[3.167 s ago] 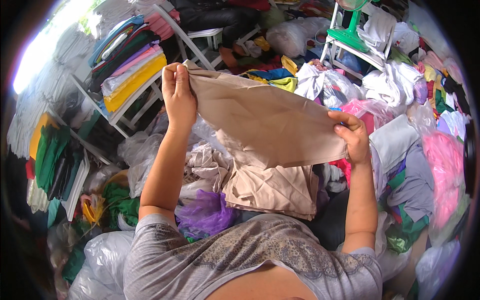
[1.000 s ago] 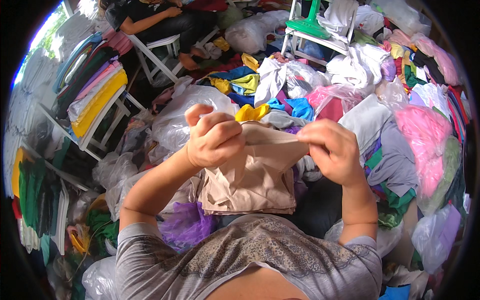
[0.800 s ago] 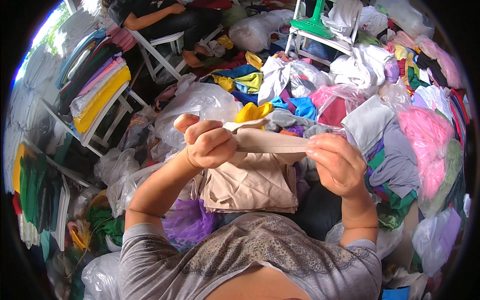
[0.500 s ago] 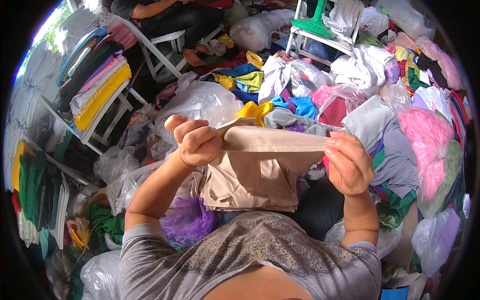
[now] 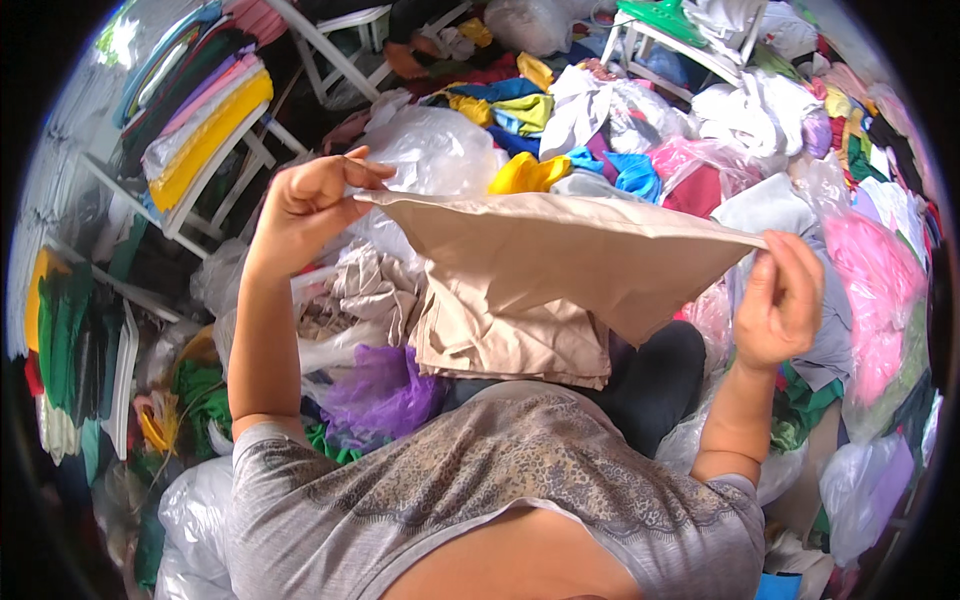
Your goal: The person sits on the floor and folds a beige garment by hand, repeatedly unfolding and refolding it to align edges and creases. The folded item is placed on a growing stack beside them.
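Near, a beige stack [image 5: 510, 340] sits at the lap [image 5: 660, 380], seemingly for easy reach; over it the left hand [image 5: 305, 210] and right hand [image 5: 780, 300], wide apart, pinch a beige cloth's [image 5: 570, 245] opposite corners, so its edge stretches taut; far left, folded fabrics [image 5: 205, 135] rest.

Beige cloth stack [image 5: 510, 345] partly behind outstretched cloth [image 5: 575, 240], green stand [image 5: 662, 16] cut off above
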